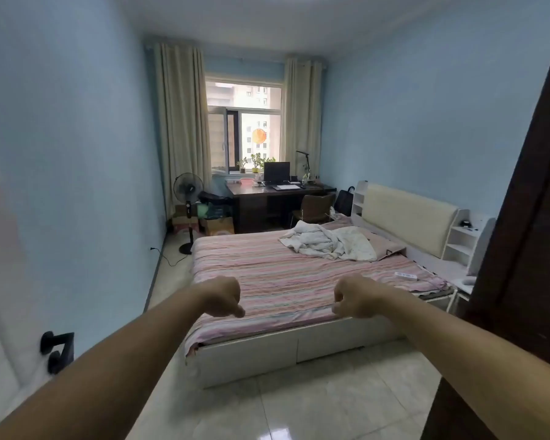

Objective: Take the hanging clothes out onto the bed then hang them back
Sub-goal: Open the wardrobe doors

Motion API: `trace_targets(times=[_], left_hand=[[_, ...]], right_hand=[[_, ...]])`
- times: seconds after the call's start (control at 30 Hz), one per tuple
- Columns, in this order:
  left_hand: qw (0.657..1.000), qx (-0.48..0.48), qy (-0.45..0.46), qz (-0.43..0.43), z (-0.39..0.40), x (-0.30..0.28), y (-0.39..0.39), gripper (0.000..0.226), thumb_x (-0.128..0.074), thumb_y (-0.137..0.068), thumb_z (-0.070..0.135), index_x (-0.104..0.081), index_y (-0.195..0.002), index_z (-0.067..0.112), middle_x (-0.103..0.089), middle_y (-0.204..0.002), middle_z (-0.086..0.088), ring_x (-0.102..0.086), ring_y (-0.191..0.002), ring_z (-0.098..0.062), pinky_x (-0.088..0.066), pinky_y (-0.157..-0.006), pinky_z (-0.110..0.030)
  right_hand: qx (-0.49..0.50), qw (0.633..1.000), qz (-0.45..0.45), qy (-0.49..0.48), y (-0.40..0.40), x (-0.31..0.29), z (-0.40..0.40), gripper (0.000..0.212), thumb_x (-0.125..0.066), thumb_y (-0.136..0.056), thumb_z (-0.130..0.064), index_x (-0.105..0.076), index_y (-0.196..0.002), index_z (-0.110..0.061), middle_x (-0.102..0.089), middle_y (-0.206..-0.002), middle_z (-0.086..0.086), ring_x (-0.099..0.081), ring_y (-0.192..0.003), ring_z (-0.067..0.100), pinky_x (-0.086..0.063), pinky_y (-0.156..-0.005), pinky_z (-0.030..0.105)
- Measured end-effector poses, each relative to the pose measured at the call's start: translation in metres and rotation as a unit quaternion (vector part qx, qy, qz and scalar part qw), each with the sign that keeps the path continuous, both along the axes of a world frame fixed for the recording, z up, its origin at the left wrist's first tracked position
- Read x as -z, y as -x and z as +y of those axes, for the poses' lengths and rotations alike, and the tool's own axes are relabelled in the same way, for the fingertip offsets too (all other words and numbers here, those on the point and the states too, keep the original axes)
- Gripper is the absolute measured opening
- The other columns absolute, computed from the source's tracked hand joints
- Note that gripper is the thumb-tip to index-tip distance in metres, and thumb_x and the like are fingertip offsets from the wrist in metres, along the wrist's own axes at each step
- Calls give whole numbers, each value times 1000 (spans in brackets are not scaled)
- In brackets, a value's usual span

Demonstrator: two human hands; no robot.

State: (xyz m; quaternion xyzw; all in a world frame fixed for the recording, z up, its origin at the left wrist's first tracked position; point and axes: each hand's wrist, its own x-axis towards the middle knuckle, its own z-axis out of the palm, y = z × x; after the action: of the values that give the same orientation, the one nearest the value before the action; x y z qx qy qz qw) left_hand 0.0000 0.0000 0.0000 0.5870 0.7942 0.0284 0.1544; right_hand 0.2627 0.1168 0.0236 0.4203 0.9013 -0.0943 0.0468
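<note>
Both the left hand (pixel 222 296) and right hand (pixel 355 296), fingers curled and empty, reach toward the pink-striped bed (pixel 286 281); no hanging clothes show, perhaps behind the dark wooden door (pixel 527 249) nearer the right hand.

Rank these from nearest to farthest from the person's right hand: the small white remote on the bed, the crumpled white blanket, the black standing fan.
From the right hand:
1. Small white remote, on the striped bedspread just right of the hand.
2. Crumpled white blanket, farther up the bed near the headboard.
3. Black standing fan, across the room, left of the desk.
</note>
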Motion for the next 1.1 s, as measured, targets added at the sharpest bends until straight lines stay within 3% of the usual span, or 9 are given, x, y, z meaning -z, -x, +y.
trace_targets(times=[0.2, 0.4, 0.57, 0.67, 0.77, 0.9, 1.1], left_hand=[[1000, 16, 9, -24, 59, -14, 64, 33, -66, -91, 26, -66, -111, 0, -64, -99, -11, -56, -79, -16, -51, -71, -25], [999, 46, -13, 14, 131, -23, 120, 36, -66, -90, 33, -69, -109, 2, -67, -117, -14, -54, -91, -17, -50, -91, -37], [997, 79, -6, 12, 205, -18, 137, 37, -66, -90, 34, -68, -111, 3, -64, -121, -13, -52, -95, -18, -47, -93, -38], [996, 91, -5, 8, 258, -16, 140, 37, -66, -90, 34, -67, -111, 3, -64, -111, -10, -53, -92, -19, -48, -91, -38], [995, 103, -1, -13, 316, -10, 144, 38, -67, -90, 34, -68, -110, 1, -67, -98, -10, -58, -81, -18, -53, -86, -39], [992, 121, 17, -23, 397, -15, 141, 40, -67, -90, 32, -66, -112, -2, -70, -108, -18, -59, -79, -19, -54, -85, -37], [987, 163, 2, -7, 517, -12, 131, 41, -67, -90, 33, -66, -112, -1, -61, -109, -12, -57, -91, -23, -52, -88, -37]], right_hand=[[47, 998, 22, 21, 62, 2, 60, 29, -61, -95, -29, -70, -101, -3, -72, -103, 11, -68, -95, 26, -55, -85, 40], [78, 996, 33, 16, 108, 3, 119, 31, -60, -94, -30, -71, -101, -1, -73, -102, 11, -69, -94, 26, -57, -88, 42], [105, 994, 34, 23, 128, 12, 176, 32, -59, -93, -27, -69, -100, 3, -72, -97, 15, -57, -73, 20, -46, -67, 34], [118, 993, 24, 13, 134, 17, 219, 32, -58, -93, -27, -68, -98, 3, -70, -91, 14, -53, -71, 19, -43, -65, 34], [121, 993, 0, -3, 137, 20, 266, 27, -57, -93, -25, -62, -73, -7, -58, -73, 7, -49, -66, 20, -40, -62, 34], [144, 989, -16, -1, 137, 14, 333, 28, -55, -92, -22, -56, -66, -12, -52, -70, 5, -46, -63, 21, -37, -59, 32], [166, 986, -15, -28, 135, 16, 425, 27, -52, -88, -19, -46, -62, -16, -46, -62, 5, -41, -56, 21, -32, -54, 34]])
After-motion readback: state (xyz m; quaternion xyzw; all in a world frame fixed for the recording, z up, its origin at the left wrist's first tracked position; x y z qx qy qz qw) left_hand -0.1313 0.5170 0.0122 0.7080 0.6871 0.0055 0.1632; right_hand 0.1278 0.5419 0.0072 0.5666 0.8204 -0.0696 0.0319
